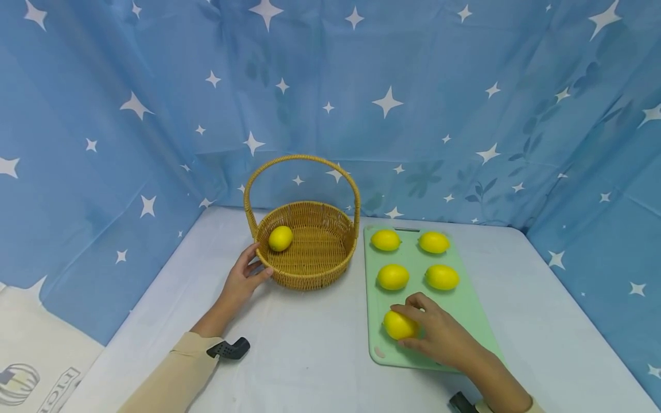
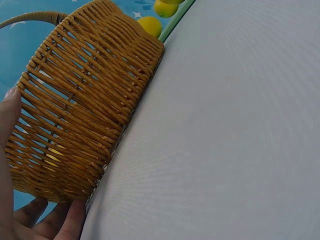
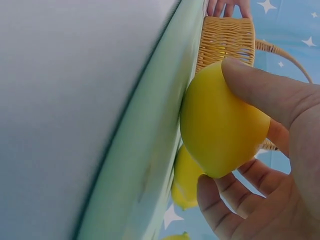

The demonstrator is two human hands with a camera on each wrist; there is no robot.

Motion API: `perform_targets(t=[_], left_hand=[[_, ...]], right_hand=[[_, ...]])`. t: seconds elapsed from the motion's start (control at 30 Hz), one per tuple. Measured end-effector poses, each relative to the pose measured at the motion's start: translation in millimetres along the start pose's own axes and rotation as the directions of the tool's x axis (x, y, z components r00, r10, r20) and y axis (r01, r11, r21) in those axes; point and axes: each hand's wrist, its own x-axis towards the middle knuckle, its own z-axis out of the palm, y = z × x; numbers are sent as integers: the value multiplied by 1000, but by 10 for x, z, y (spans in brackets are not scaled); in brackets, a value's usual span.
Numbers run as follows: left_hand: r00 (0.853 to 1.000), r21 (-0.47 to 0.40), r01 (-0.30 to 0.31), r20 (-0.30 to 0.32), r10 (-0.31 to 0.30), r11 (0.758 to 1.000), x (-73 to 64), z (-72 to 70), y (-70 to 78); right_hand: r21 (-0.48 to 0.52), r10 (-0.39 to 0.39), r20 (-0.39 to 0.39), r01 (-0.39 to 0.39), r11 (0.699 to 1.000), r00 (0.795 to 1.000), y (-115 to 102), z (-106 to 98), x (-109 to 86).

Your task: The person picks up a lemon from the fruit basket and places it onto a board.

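Observation:
My right hand (image 1: 441, 335) pinches a yellow lemon (image 1: 400, 326) between thumb and fingertips, at the near end of a pale green cutting board (image 1: 472, 318). In the right wrist view the same lemon (image 3: 222, 125) fills the space between thumb and fingers, close over the board. Several other lemons lie behind it in two rows, among them a near-left one (image 1: 393, 277). My left hand (image 1: 242, 282) holds the left side of a round wicker basket (image 1: 310, 280), its thumb and fingers spread against the wall. Inside the basket, at the left, rests one lemon (image 1: 280, 238).
The basket's tall arched handle (image 1: 302, 156) stands upright. A white cloth covers the table (image 1: 310, 355), with a blue star-patterned curtain (image 1: 320, 74) behind it and at both sides. Black devices sit at both wrists, such as the left wrist device (image 1: 229, 348).

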Motion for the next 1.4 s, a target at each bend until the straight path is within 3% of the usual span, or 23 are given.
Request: perform_targets(t=[0.17, 0.27, 0.53, 1.07, 1.4], left_hand=[[1000, -3, 1, 7, -1, 1000, -6, 4, 52], [1000, 10, -10, -3, 10, 1000, 24, -8, -62], [1000, 16, -1, -18, 1, 1000, 15, -8, -93], [1000, 8, 11, -21, -11, 1000, -15, -12, -84], [1000, 15, -18, -11, 18, 1000, 25, -27, -128]], right_hand=[[4, 29, 44, -29, 1000, 999, -4, -24, 6], [15, 34, 75, -36, 999, 997, -4, -41, 12], [38, 56, 132, -61, 997, 990, -10, -81, 13], [11, -5, 89, 4, 1000, 996, -1, -109, 72], [-13, -61, 56, 62, 998, 997, 25, -106, 127]])
